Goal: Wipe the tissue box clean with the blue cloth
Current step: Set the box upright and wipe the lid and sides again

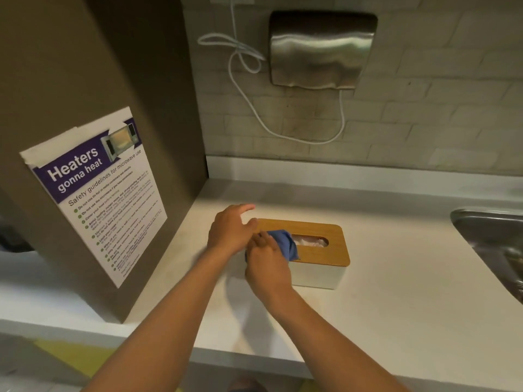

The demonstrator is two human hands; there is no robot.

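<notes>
The right hand (267,265) has its fingers curled round the blue cloth (284,246), bunching it and pressing it down on the wooden lid (325,250) of the tissue box (319,275), at the lid's left end just beside the oval slot. The left hand (230,232) lies at the box's left end with fingers mostly straight and loose, gripping nothing; its fingertips reach over the far left corner of the lid, though the blur keeps me from saying how firmly they touch. The two hands meet, the right one's knuckles against the left palm's edge.

White tissue (310,241) shows in the slot. The box itself is white below the lid and sits flat on the pale countertop (396,278), near its middle, well away from the back wall.

To the right, the rim of a steel sink (486,236) cuts into the counter. On the tiled wall above hangs a metal hand dryer (321,49) with a white cord (254,89) looping beneath it. To the left stands a brown panel bearing a microwave safety poster (99,199).
</notes>
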